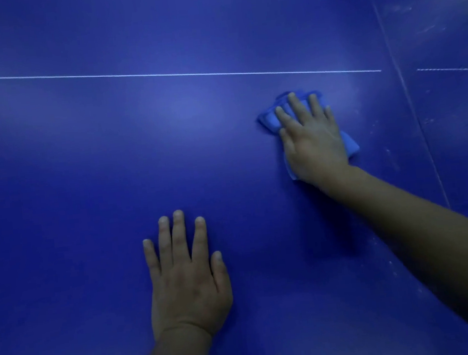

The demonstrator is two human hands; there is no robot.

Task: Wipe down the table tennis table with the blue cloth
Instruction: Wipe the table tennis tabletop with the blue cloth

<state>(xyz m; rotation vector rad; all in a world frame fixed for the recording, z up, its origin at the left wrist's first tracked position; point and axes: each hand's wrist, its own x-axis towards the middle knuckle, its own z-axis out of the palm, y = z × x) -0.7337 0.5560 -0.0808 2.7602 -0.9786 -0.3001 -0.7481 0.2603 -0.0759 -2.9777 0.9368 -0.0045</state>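
Pressing the blue cloth flat-fingered just below the white line, right hand is risking bunching; left hand is bracing, fingers spread, on the desk.

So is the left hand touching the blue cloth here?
Apart. The head view shows the left hand flat on the table, with bare surface between it and the blue cloth under the right hand.

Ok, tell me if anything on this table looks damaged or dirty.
Whitish scuffs and specks mark the table tennis table right of the seam, beyond the blue cloth under the right hand. Nothing else stands out.
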